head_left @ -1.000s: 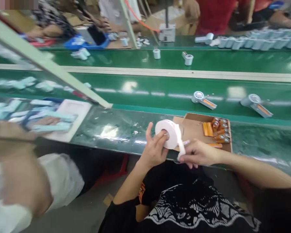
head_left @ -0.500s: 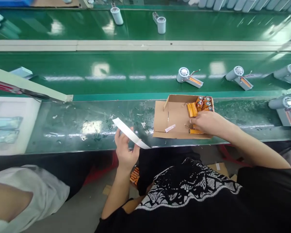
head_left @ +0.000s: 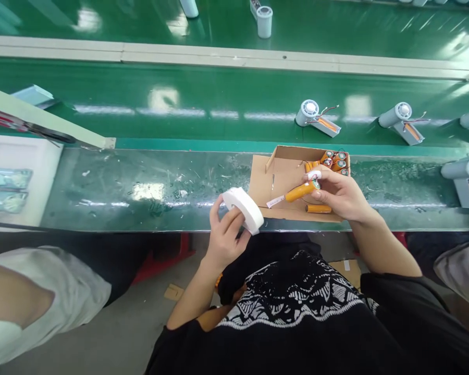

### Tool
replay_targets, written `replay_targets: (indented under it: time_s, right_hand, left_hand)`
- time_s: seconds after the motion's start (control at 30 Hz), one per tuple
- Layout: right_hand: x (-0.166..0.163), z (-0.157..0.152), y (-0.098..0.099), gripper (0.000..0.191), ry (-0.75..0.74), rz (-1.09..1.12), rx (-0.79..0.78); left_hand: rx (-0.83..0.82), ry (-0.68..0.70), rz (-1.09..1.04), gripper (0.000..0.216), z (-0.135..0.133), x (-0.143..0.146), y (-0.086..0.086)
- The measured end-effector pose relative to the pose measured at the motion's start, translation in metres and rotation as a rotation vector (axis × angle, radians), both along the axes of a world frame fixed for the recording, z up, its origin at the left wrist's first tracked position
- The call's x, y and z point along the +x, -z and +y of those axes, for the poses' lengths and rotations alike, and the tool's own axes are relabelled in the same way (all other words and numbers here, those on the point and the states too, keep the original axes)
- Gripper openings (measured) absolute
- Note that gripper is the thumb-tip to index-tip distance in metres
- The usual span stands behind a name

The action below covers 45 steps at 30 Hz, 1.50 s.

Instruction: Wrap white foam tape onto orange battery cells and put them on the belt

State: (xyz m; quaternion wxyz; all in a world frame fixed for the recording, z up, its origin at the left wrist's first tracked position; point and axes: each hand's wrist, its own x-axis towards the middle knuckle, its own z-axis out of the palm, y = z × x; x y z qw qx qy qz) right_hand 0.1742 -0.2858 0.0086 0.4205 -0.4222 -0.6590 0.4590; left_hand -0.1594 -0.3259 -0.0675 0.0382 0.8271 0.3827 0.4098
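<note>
My left hand (head_left: 224, 237) is closed round a white roll of tape (head_left: 244, 208), held just in front of the bench's near edge. My right hand (head_left: 338, 192) grips an orange cylindrical battery (head_left: 300, 191) above a shallow cardboard box (head_left: 281, 177); a short white strip sticks to the battery's left end. Several more orange batteries (head_left: 332, 159) with thin wires stand in the box's far right corner. Another orange battery (head_left: 318, 209) lies on the box floor below my right hand.
A green conveyor belt (head_left: 203, 99) runs behind the glossy bench (head_left: 148, 187), carrying grey fan-like units (head_left: 315, 115) with wires. A white tray (head_left: 19, 179) of pale blue parts sits at the left. Another person's light sleeve and arm (head_left: 27, 302) fills the lower left.
My right hand has lifted an orange battery out of the box. My left hand brought the tape roll rightward and up toward the box. The view tilted further down.
</note>
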Motion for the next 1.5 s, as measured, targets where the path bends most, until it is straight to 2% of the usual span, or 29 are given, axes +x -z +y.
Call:
replay_targets:
  time_s: [0.1, 0.17, 0.33, 0.47, 0.53, 0.6, 0.7, 0.77, 0.87, 0.93, 1.0, 1.1, 1.2, 1.3, 1.4, 1.5]
  right_hand:
    - [-0.018, -0.008, -0.005, 0.038, -0.009, 0.123, -0.101]
    - [-0.024, -0.012, -0.009, 0.042, 0.028, 0.074, -0.099]
    - [-0.029, -0.015, -0.017, 0.044, 0.101, -0.320, 0.140]
    - [-0.035, -0.016, -0.016, 0.040, 0.048, -0.425, 0.307]
    - [-0.036, -0.017, -0.014, 0.040, 0.041, -0.462, 0.310]
    - [-0.037, -0.020, -0.012, 0.042, 0.027, -0.468, 0.229]
    - [-0.043, -0.026, -0.001, 0.052, 0.070, -0.296, 0.028]
    - [-0.056, -0.033, 0.014, 0.057, 0.212, -0.051, -0.029]
    - [-0.084, -0.046, 0.039, 0.065, 0.511, 0.293, 0.066]
    - [-0.100, -0.053, 0.051, 0.065, 0.648, 0.382, 0.132]
    - [-0.105, -0.055, 0.055, 0.067, 0.702, 0.397, 0.133]
    - [-0.090, -0.045, 0.045, 0.072, 0.716, 0.414, 0.108]
    - [-0.061, -0.027, 0.025, 0.063, 0.783, 0.453, 0.208]
    - [-0.041, -0.017, 0.012, 0.051, 0.791, 0.503, 0.263]
    - [-0.041, -0.025, 0.018, 0.056, 0.626, 0.501, 0.128]
    - [-0.053, -0.038, 0.035, 0.061, 0.439, 0.490, -0.008]
  left_hand:
    - [0.012, 0.053, 0.090, 0.039, -0.002, 0.004, -0.005]
    - [0.028, 0.075, 0.146, 0.040, -0.004, 0.007, -0.009]
    - [0.046, 0.126, 0.237, 0.042, -0.007, 0.012, -0.017]
    - [0.012, 0.106, 0.305, 0.043, -0.009, 0.013, -0.019]
    - [-0.017, 0.082, 0.321, 0.047, -0.011, 0.014, -0.021]
    - [-0.031, 0.045, 0.332, 0.050, -0.012, 0.016, -0.025]
    - [0.006, -0.018, 0.338, 0.048, -0.013, 0.021, -0.033]
    - [0.046, -0.070, 0.303, 0.045, -0.014, 0.026, -0.037]
    - [0.087, -0.141, 0.187, 0.039, -0.019, 0.039, -0.042]
    - [0.099, -0.150, 0.113, 0.038, -0.025, 0.051, -0.044]
    - [0.088, -0.137, 0.059, 0.040, -0.031, 0.062, -0.047]
    - [0.071, -0.097, 0.017, 0.043, -0.037, 0.068, -0.047]
    - [0.111, -0.159, 0.030, 0.043, -0.027, 0.044, -0.037]
    - [0.056, -0.366, 0.084, 0.035, -0.007, -0.007, -0.010]
    - [-0.180, -0.521, 0.119, 0.033, 0.008, -0.057, 0.024]
    - [-0.314, -0.542, 0.071, 0.041, 0.010, -0.080, 0.048]
